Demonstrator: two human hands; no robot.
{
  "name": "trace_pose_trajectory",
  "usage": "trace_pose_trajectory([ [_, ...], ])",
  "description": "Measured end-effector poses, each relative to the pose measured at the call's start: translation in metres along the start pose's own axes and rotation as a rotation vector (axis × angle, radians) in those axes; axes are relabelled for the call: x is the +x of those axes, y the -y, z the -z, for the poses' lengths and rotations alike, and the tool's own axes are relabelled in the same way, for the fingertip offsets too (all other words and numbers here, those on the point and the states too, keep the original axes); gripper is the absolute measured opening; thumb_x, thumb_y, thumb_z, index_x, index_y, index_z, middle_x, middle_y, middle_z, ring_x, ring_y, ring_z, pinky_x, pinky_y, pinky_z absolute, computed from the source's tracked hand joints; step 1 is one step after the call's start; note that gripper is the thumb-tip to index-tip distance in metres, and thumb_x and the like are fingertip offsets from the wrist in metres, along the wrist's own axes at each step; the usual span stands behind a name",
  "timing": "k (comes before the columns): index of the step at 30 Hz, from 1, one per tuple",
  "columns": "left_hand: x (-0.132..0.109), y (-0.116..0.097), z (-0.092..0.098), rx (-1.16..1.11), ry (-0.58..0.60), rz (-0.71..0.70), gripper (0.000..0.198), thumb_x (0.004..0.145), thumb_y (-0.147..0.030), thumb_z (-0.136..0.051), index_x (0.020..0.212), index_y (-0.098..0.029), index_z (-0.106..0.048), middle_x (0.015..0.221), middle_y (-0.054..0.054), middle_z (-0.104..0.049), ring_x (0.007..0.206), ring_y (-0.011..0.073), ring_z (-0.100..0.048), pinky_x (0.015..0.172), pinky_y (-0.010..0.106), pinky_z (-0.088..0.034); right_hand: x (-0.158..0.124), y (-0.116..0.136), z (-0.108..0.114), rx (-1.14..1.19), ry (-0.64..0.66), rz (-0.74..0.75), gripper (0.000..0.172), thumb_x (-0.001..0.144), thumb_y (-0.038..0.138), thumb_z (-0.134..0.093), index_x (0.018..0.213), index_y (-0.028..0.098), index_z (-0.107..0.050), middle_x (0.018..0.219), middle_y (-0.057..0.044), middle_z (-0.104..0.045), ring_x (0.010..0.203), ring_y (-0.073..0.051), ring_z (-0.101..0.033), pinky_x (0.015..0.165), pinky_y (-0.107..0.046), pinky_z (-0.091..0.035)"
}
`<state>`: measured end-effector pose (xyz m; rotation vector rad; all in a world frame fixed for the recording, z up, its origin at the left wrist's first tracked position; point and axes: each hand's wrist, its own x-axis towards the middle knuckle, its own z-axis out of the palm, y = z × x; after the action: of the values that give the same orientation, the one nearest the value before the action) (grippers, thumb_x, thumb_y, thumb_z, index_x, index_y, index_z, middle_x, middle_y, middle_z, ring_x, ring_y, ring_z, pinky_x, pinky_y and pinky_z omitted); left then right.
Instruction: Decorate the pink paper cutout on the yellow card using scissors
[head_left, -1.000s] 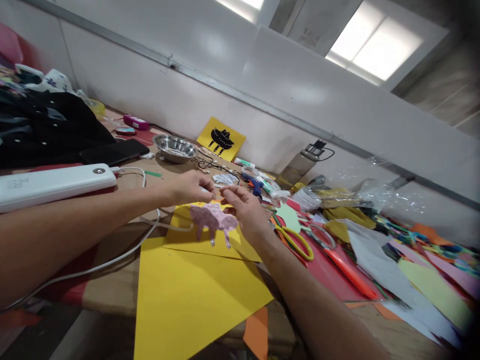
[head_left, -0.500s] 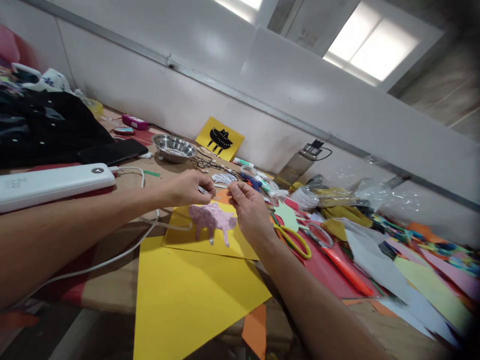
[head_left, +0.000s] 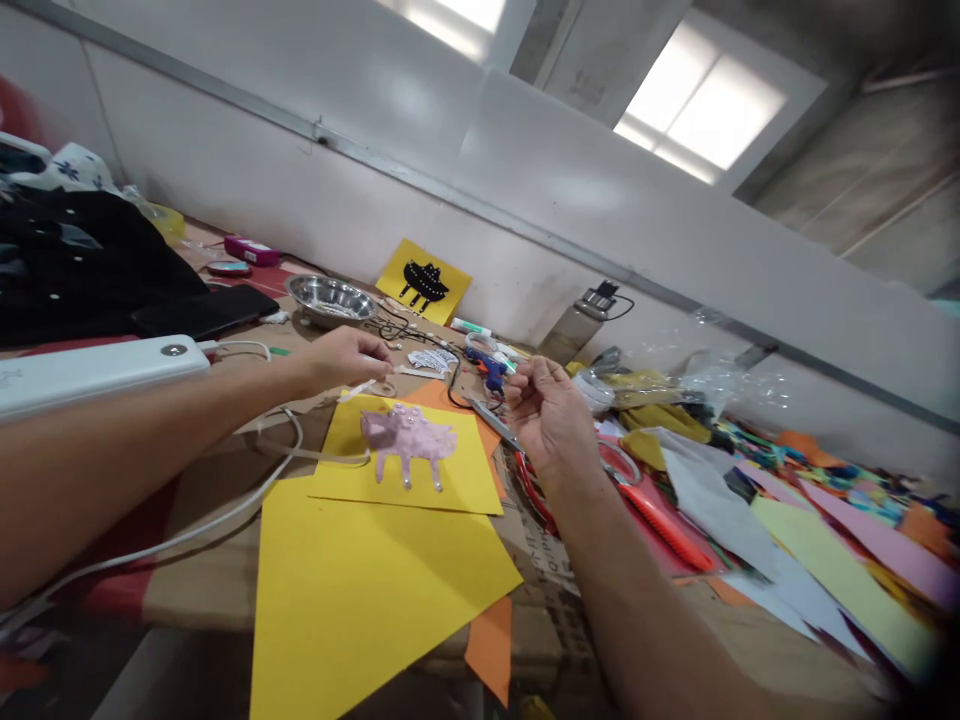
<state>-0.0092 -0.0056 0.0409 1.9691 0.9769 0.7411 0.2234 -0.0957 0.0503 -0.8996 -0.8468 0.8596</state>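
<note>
A pink glittery animal cut-out [head_left: 409, 438] lies on a small yellow sheet [head_left: 465, 480], which rests on a larger yellow sheet [head_left: 360, 590]. My left hand [head_left: 341, 360] hovers just beyond the small sheet's far edge, fingers pinched on a thin clear strip [head_left: 375, 383] that I cannot name. My right hand [head_left: 551, 415] is raised to the right of the cut-out, fingers curled together with the fingertips pinched on something too small to make out.
A white power bank [head_left: 90, 372] with its cable lies at left beside black cloth [head_left: 67, 260] and a dark phone [head_left: 202, 312]. A steel bowl [head_left: 330, 298], a yellow card with a black figure [head_left: 422, 282], a bottle [head_left: 574, 325], an orange knife [head_left: 664, 515] and coloured paper scraps [head_left: 810, 520] fill the back and right.
My right hand has lifted off the pink cut-out and moved right and up. The left hand has drawn back slightly. The view has shifted a little to the right.
</note>
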Motion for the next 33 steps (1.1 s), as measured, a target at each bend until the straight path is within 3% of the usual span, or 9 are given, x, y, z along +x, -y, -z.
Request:
trace_pose_trajectory([
  [9, 0.012, 0.021, 0.011, -0.187, -0.050, 0.019, 0.017, 0.066, -0.031, -0.064, 0.071, -0.015, -0.063, 0.057, 0.000, -0.055, 0.045, 0.0065, -0.038, 0.043, 0.020, -0.030, -0.042, 0.030, 0.059, -0.255, -0.038, -0.127, 0.029, 0.062, 0.041, -0.073, 0.062, 0.017, -0.057, 0.045, 0.010, -0.025, 0.038, -0.002, -0.026, 0.035, -0.016, -0.020],
  [12, 0.013, 0.023, 0.014, -0.192, -0.062, 0.021, 0.014, 0.065, -0.028, -0.064, 0.071, -0.015, -0.064, 0.058, 0.001, -0.056, 0.046, 0.0071, -0.041, 0.043, 0.021, -0.031, -0.062, 0.060, 0.099, -0.599, 0.052, -0.201, 0.029, 0.065, 0.041, -0.071, 0.085, 0.021, -0.064, 0.049, 0.005, -0.042, 0.038, -0.006, -0.036, 0.035, -0.020, -0.027],
  [15, 0.013, 0.021, 0.016, -0.211, -0.071, 0.038, 0.009, 0.065, -0.024, -0.064, 0.069, -0.016, -0.063, 0.057, 0.000, -0.056, 0.046, 0.0073, -0.042, 0.044, 0.021, -0.031, -0.075, 0.091, 0.146, -1.090, 0.329, -0.357, 0.047, 0.060, 0.037, -0.073, 0.105, 0.026, -0.064, 0.078, -0.010, -0.065, 0.065, -0.022, -0.062, 0.052, -0.033, -0.047],
  [17, 0.012, 0.018, 0.016, -0.225, -0.080, 0.043, 0.007, 0.065, -0.023, -0.064, 0.067, -0.017, -0.062, 0.056, -0.001, -0.055, 0.046, 0.0070, -0.041, 0.044, 0.020, -0.030, -0.080, 0.108, 0.170, -1.461, 0.238, -0.204, 0.043, 0.057, 0.042, -0.072, 0.097, 0.029, -0.067, 0.078, -0.010, -0.068, 0.063, -0.025, -0.063, 0.051, -0.036, -0.046],
  [19, 0.011, 0.016, 0.015, -0.239, -0.081, 0.037, 0.007, 0.065, -0.023, -0.064, 0.065, -0.017, -0.062, 0.057, 0.000, -0.055, 0.045, 0.0066, -0.041, 0.044, 0.021, -0.029, -0.084, 0.117, 0.182, -1.752, -0.059, 0.044, 0.028, 0.063, 0.047, -0.063, 0.084, 0.029, -0.068, 0.069, -0.010, -0.068, 0.054, -0.026, -0.061, 0.048, -0.038, -0.042],
  [21, 0.010, 0.015, 0.013, -0.249, -0.078, 0.034, 0.007, 0.065, -0.023, -0.064, 0.064, -0.017, -0.061, 0.057, -0.001, -0.055, 0.046, 0.0065, -0.041, 0.044, 0.021, -0.029, -0.086, 0.118, 0.181, -1.924, -0.252, 0.227, 0.024, 0.069, 0.049, -0.054, 0.078, 0.030, -0.066, 0.063, -0.011, -0.066, 0.052, -0.026, -0.059, 0.047, -0.039, -0.038],
  [22, 0.010, 0.015, 0.013, -0.251, -0.078, 0.034, 0.007, 0.064, -0.023, -0.063, 0.064, -0.016, -0.061, 0.057, -0.001, -0.055, 0.046, 0.0066, -0.041, 0.044, 0.020, -0.030, -0.086, 0.114, 0.177, -1.963, -0.260, 0.302, 0.025, 0.072, 0.049, -0.051, 0.076, 0.029, -0.065, 0.065, -0.012, -0.066, 0.056, -0.026, -0.059, 0.049, -0.040, -0.039],
  [26, 0.011, 0.017, 0.010, -0.272, -0.073, 0.040, 0.009, 0.064, -0.023, -0.064, 0.067, -0.016, -0.061, 0.058, 0.000, -0.056, 0.046, 0.0060, -0.040, 0.044, 0.020, -0.029, -0.079, 0.078, 0.145, -1.830, 0.032, 0.589, 0.032, 0.079, 0.043, -0.041, 0.085, 0.023, -0.066, 0.097, -0.013, -0.064, 0.096, -0.028, -0.056, 0.084, -0.045, -0.044],
  [33, 0.007, 0.013, 0.010, -0.286, -0.055, 0.051, 0.016, 0.066, -0.028, -0.064, 0.072, -0.014, -0.060, 0.062, 0.001, -0.057, 0.047, 0.0061, -0.041, 0.046, 0.020, -0.031, -0.055, 0.005, 0.104, -1.829, 0.342, 0.229, 0.037, 0.079, 0.020, -0.043, 0.114, 0.018, -0.056, 0.106, -0.013, -0.060, 0.099, -0.023, -0.055, 0.088, -0.036, -0.043],
])
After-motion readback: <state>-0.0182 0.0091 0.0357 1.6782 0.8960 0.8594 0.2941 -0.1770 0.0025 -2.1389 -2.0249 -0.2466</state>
